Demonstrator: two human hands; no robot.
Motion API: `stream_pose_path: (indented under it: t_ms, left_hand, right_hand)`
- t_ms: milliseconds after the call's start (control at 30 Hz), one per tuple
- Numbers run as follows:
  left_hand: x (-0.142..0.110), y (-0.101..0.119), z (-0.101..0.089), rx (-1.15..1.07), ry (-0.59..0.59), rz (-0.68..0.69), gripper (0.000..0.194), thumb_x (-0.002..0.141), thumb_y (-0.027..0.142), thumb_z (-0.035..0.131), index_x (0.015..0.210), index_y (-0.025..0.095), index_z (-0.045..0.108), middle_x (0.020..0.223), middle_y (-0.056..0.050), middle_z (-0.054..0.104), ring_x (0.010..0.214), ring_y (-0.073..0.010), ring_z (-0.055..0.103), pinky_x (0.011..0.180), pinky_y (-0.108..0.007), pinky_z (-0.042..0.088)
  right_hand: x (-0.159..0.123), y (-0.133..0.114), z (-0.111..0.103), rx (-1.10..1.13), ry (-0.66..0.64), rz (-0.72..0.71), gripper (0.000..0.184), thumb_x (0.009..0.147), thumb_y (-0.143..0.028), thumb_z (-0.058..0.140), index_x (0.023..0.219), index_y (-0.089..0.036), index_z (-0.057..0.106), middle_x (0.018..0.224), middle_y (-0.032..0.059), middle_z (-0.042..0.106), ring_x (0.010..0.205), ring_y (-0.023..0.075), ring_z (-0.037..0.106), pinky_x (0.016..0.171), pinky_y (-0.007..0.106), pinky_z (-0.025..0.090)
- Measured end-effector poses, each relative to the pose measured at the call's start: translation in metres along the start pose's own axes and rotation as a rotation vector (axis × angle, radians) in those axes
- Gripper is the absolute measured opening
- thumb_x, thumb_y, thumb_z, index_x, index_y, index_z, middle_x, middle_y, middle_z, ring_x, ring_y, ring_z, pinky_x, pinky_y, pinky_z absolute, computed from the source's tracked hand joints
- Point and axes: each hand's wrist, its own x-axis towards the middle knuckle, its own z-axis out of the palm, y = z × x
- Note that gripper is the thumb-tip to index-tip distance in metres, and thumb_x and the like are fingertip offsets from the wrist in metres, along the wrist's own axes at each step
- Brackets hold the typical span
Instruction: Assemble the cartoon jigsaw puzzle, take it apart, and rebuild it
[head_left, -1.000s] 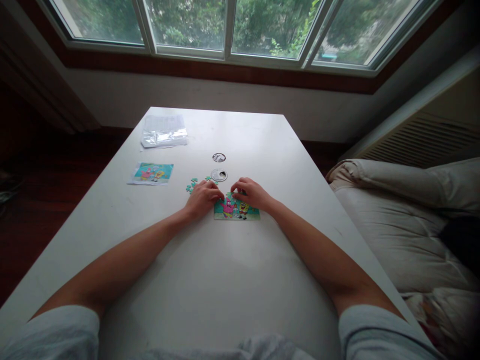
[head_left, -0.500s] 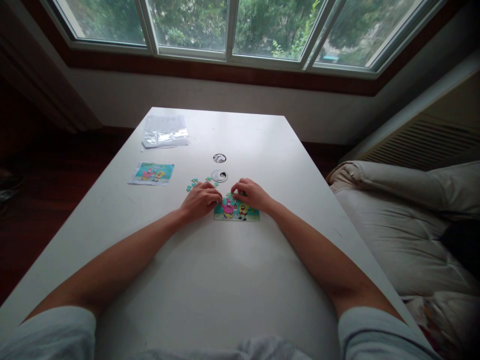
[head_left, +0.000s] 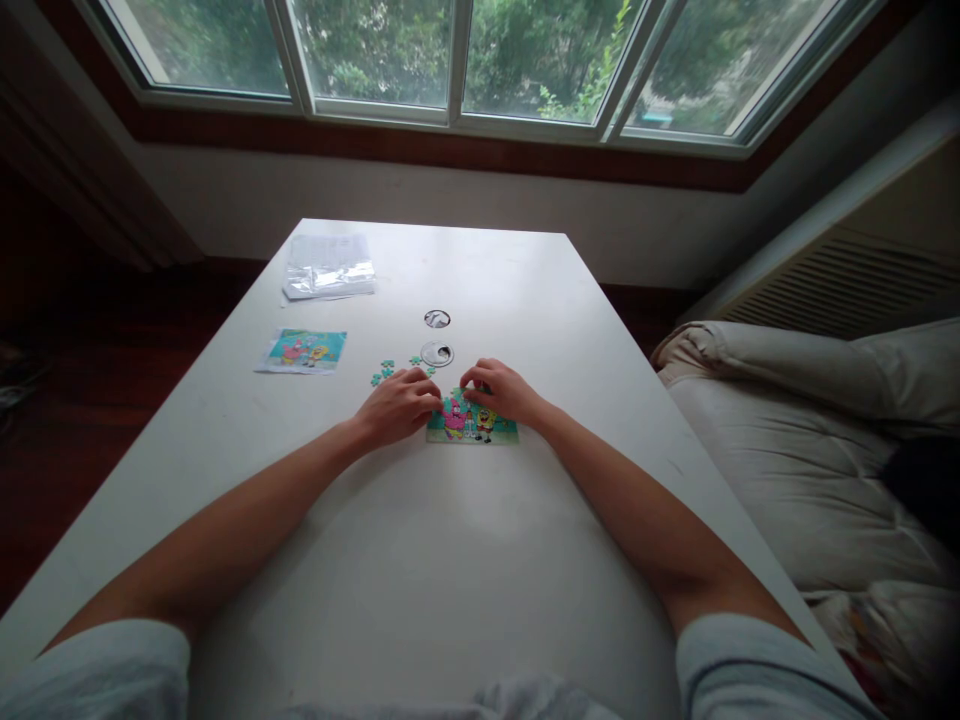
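Observation:
A partly assembled jigsaw puzzle (head_left: 472, 428) with a pink and a yellow cartoon figure on teal lies flat on the white table. My left hand (head_left: 400, 404) has its fingers bent and closed at the puzzle's upper left edge. Across the top edge reaches my right hand (head_left: 502, 390), its thumb and fingers pinched over a small teal puzzle piece (head_left: 456, 393), partly hidden by the fingertips. Several loose teal puzzle pieces (head_left: 385, 371) lie just beyond my left hand.
On the left lies a printed picture sheet (head_left: 307, 350) with the same cartoon scene. Behind it is a clear plastic bag with papers (head_left: 330, 266). Two round fittings (head_left: 437, 353) are set in the table (head_left: 450, 560). A padded cream seat (head_left: 742, 430) stands along the right side.
The view has shifted very slightly. Both hands stay at the puzzle's upper edge, with only small finger movements; the loose pieces lie as before.

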Motion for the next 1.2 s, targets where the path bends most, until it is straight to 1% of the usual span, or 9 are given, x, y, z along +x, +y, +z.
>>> stream_pose_path:
  t_ms: [167,300,467,700,867,1033,1100,1200]
  left_hand:
    - [-0.001,0.0,0.0,-0.022,-0.014,0.001,0.023,0.098,0.021,0.055,0.11,0.025,0.074,0.11,-0.005,0.074,0.104,-0.0222,0.058,0.09,-0.037,0.048]
    - [-0.001,-0.003,-0.002,-0.044,-0.03,0.011,0.023,0.098,0.022,0.056,0.11,0.027,0.076,0.113,-0.004,0.074,0.108,-0.0229,0.058,0.094,-0.038,0.048]
    - [-0.001,-0.005,-0.005,-0.074,-0.035,0.008,0.024,0.098,0.022,0.057,0.111,0.029,0.076,0.115,-0.002,0.075,0.108,-0.0225,0.058,0.093,-0.037,0.049]
    - [0.0,-0.006,-0.007,-0.029,-0.05,0.029,0.023,0.099,0.026,0.056,0.113,0.028,0.075,0.118,-0.002,0.074,0.111,-0.0241,0.056,0.095,-0.039,0.048]
    - [-0.001,-0.006,-0.006,0.003,-0.059,0.028,0.026,0.099,0.025,0.055,0.118,0.028,0.073,0.122,-0.002,0.073,0.115,-0.0242,0.055,0.099,-0.04,0.048]
    - [-0.001,-0.004,0.002,0.056,-0.069,-0.024,0.035,0.099,0.02,0.051,0.129,0.025,0.067,0.135,-0.002,0.067,0.127,-0.0257,0.052,0.105,-0.042,0.046]
    - [-0.001,-0.003,0.005,0.065,-0.073,-0.047,0.037,0.1,0.023,0.05,0.135,0.025,0.063,0.14,-0.003,0.064,0.13,-0.0257,0.051,0.107,-0.043,0.045]
    - [-0.001,-0.002,0.009,0.059,-0.072,-0.083,0.04,0.101,0.035,0.053,0.138,0.024,0.06,0.144,-0.006,0.061,0.133,-0.027,0.049,0.11,-0.045,0.043]
  right_hand:
    - [0.0,0.0,0.0,0.001,0.004,0.0,0.013,0.091,-0.027,0.07,0.103,-0.023,0.073,0.088,0.0039,0.061,0.087,0.0199,0.055,0.082,0.032,0.044]
    - [-0.001,-0.002,-0.001,-0.002,-0.004,0.014,0.013,0.091,-0.027,0.07,0.103,-0.023,0.073,0.089,0.0042,0.061,0.087,0.0201,0.055,0.082,0.032,0.043]
    - [-0.001,-0.003,-0.002,-0.014,0.006,0.011,0.013,0.092,-0.027,0.069,0.103,-0.023,0.073,0.089,0.0045,0.061,0.089,0.0207,0.055,0.083,0.033,0.044]
    - [-0.001,-0.002,0.001,-0.039,0.023,0.026,0.011,0.093,-0.027,0.068,0.103,-0.023,0.072,0.091,0.0048,0.061,0.091,0.0212,0.055,0.085,0.034,0.044]
    - [-0.001,0.0,0.005,-0.07,0.071,0.046,0.01,0.094,-0.027,0.066,0.102,-0.024,0.072,0.091,0.005,0.06,0.093,0.0218,0.054,0.086,0.035,0.044]
    - [-0.001,0.007,0.009,-0.139,0.131,0.101,0.011,0.096,-0.027,0.063,0.103,-0.024,0.071,0.094,0.0056,0.06,0.095,0.0227,0.054,0.087,0.036,0.044]
    - [-0.001,0.008,0.01,-0.176,0.152,0.126,0.012,0.097,-0.026,0.061,0.103,-0.024,0.071,0.095,0.0062,0.06,0.096,0.0231,0.053,0.088,0.036,0.044]
    - [-0.001,0.006,0.009,-0.206,0.159,0.132,0.014,0.098,-0.029,0.059,0.106,-0.024,0.07,0.099,0.0073,0.06,0.098,0.024,0.053,0.09,0.038,0.045]
